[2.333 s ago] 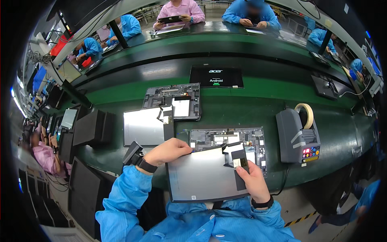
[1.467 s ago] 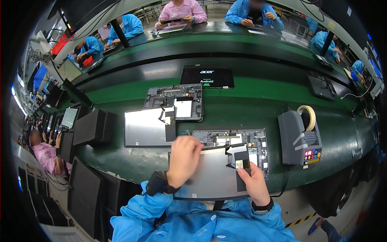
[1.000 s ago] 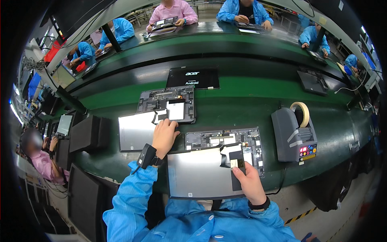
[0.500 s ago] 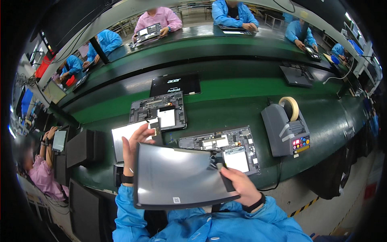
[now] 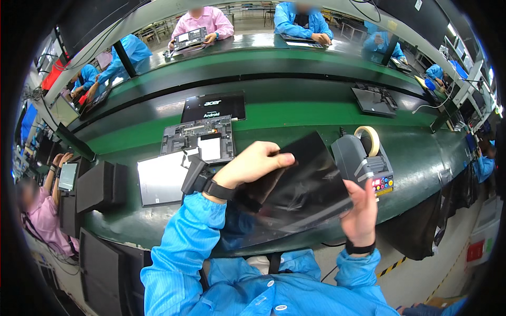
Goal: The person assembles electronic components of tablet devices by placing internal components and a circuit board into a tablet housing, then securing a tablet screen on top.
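My left hand (image 5: pixel 256 164) grips the upper left edge of a thin display panel (image 5: pixel 300 189), thumb across its dark glossy face. The panel is tilted above the near bench, and its lower part is smeared by motion. My right hand (image 5: pixel 361 213) is at the panel's right edge, fingers stretched upward and apart, the edge against the palm side. Left of the panel lie a silver-backed panel (image 5: pixel 161 181) and, behind it, an opened device chassis (image 5: pixel 197 138) with circuit board and white block. A black boxy piece (image 5: pixel 196 174) sits by my left wrist strap.
A grey tape dispenser (image 5: pixel 348 158) with a tape roll stands right of the panel. A black screen with lit lettering (image 5: pixel 213 108) lies behind the chassis; another dark device (image 5: pixel 374 100) is far right. Black foam blocks (image 5: pixel 97 187) stand left. Several people work around the bench.
The display panel has been turned from its silvery face to its dark glossy face and raised to the right. My left hand has crossed to its top edge; my right hand's fingers have opened.
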{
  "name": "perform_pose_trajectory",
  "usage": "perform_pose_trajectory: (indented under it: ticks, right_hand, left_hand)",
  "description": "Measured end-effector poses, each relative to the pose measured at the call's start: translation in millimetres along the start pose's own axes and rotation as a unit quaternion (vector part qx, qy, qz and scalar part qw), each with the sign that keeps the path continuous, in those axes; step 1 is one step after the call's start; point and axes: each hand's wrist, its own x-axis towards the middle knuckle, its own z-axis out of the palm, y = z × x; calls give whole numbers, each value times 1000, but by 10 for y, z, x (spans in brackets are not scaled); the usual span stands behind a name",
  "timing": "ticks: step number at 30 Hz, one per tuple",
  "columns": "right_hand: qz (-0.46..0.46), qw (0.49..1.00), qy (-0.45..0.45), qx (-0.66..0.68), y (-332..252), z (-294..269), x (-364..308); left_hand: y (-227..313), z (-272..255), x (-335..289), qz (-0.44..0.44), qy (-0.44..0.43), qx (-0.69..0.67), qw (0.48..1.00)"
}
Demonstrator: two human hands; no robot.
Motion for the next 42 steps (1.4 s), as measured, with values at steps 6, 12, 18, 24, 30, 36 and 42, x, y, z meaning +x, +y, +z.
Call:
perform_pose_trajectory:
  ticks: [6, 12, 18, 24, 30, 36, 42]
  right_hand:
    - [-9, 959, -13, -281, 242, -64, 232]
    - [27, 956, 47, -289, 382, -479, 462]
    - [35, 934, 30, -355, 511, -550, 523]
    - [19, 908, 42, -416, 567, -547, 545]
    - [-174, 624, 127, -751, 484, -319, 526]
    - [-130, 609, 147, -768, 681, -524, 530]
    - [-165, 553, 186, -795, 469, -267, 375]
  left_hand:
    - [-96, 299, -39, 113, 96, 159, 976]
    - [-388, -101, -675, 58, 407, 31, 911]
    - [-1319, 252, -1316, -105, 390, -108, 908]
    - [-1275, 611, -1296, -135, 315, -119, 932]
    - [-1206, 591, -1286, -115, 323, -66, 937]
    - [-905, 494, -1162, -155, 309, 98, 933]
    - [-792, 438, -1184, -167, 302, 109, 932]
